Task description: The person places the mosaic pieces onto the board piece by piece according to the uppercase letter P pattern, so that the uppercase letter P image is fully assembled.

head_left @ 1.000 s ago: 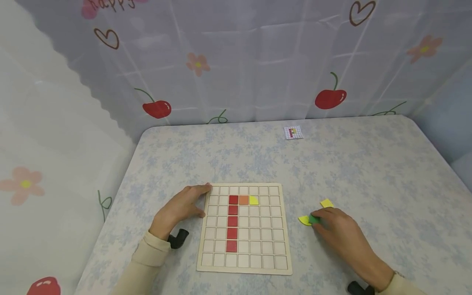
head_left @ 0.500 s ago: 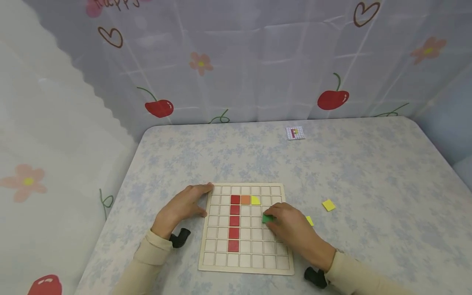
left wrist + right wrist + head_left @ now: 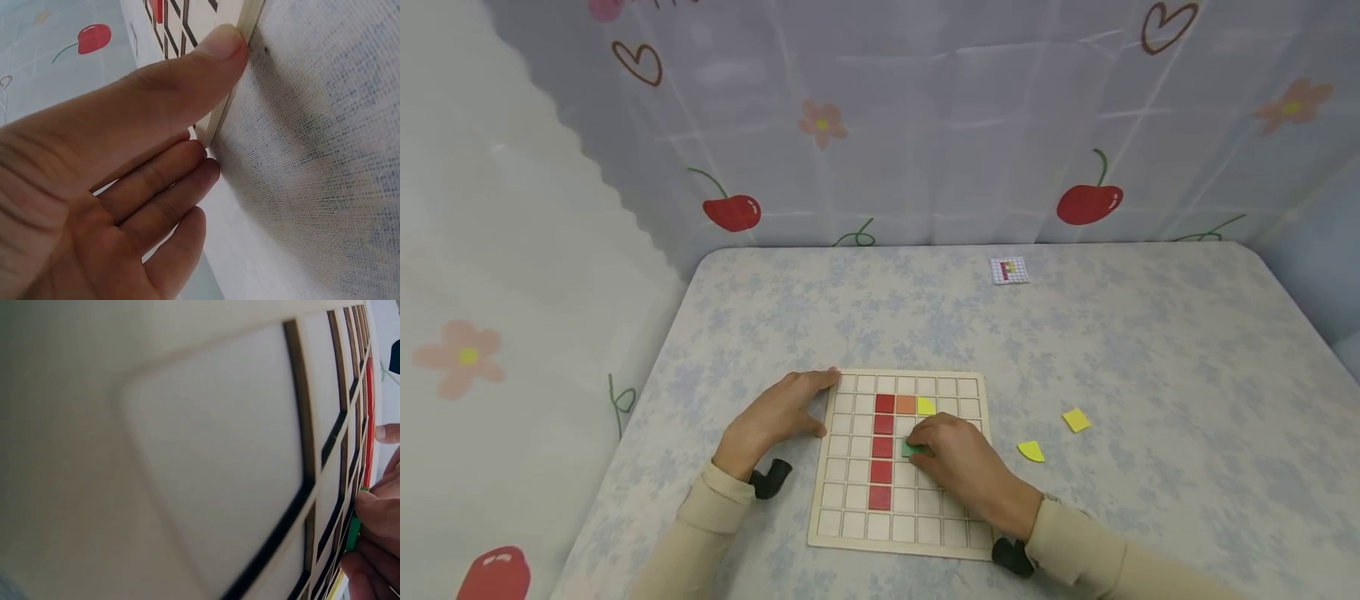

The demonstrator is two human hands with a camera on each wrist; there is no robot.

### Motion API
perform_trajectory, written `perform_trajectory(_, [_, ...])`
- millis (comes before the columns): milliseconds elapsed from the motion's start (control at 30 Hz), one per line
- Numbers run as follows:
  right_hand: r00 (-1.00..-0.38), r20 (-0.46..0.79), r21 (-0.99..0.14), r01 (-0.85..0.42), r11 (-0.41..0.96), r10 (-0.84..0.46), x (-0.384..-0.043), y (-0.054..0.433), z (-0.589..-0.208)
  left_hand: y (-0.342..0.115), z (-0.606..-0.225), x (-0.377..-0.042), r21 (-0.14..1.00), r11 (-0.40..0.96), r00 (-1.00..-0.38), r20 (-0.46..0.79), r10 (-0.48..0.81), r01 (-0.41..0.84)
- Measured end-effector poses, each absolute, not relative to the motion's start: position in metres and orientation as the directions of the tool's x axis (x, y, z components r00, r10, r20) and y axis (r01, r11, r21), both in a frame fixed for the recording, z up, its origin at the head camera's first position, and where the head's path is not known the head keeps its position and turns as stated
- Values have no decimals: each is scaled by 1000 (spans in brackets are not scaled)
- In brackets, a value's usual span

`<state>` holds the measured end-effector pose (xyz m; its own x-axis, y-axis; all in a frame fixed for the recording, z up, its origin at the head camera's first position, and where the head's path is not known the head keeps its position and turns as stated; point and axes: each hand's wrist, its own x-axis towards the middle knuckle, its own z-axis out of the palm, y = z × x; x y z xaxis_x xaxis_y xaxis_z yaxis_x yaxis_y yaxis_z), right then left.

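A wooden grid board (image 3: pixel 856 471) lies on the table, with a column of red square tiles (image 3: pixel 882 447). An orange square tile (image 3: pixel 906 405) and a yellow quarter-circle tile (image 3: pixel 927 406) continue the column's top row to the right. My left hand (image 3: pixel 775 419) rests against the board's left edge, thumb on the side and fingers near the far corner (image 3: pixel 203 134). Between thumb and fingers my right hand (image 3: pixel 973 467) pinches a green tile (image 3: pixel 911 448) at a cell beside the middle of the red column. Fingers partly cover that tile, including in the right wrist view (image 3: pixel 354 533).
Right of the board lie a loose yellow quarter-circle tile (image 3: pixel 1032 452) and a yellow square tile (image 3: pixel 1076 420). A small pattern card (image 3: pixel 1008 270) sits near the table's far edge. Black wrist-mounted devices (image 3: pixel 772 479) hang below both wrists.
My right hand has carried the green tile from the loose yellow tiles leftward over the board to the cell beside the red column. The left hand stays at the board's edge.
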<state>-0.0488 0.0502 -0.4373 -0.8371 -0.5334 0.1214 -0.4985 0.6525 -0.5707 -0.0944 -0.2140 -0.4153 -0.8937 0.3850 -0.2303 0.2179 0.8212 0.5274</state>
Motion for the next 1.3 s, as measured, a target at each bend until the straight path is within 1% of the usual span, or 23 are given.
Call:
perform_trajectory(200, [-800, 118, -573, -539, 617, -588, -49, 49, -437, -214, -413, -95, 527, 823, -893, -237, 382, 212])
perform_trajectory(500, [-748, 146, -525, -614, 590, -648, -49, 50, -439, -212, -413, -95, 515, 830, -894, -240, 380, 214])
perform_trajectory(600, [-740, 158, -520, -625, 582, -653, -49, 51, -439, -212, -413, -96, 508, 834, -894, -240, 378, 216])
perform_trajectory(867, [-751, 143, -554, -601, 577, -645, -48, 53, -436, -213, -412, -93, 512, 833, -895, -242, 375, 211])
perform_trajectory(1033, [-780, 119, -581, -556, 594, -614, -45, 60, -433, -212, -412, -92, 509, 835, -896, -241, 372, 210])
perform_trajectory(1167, [-808, 135, -570, -537, 622, -574, -44, 72, -431, -212, -412, -92, 506, 838, -898, -242, 367, 206])
perform_trajectory(1300, [-830, 169, -524, -532, 665, -531, -43, 86, -434, -212, -411, -92, 510, 836, -899, -242, 365, 202])
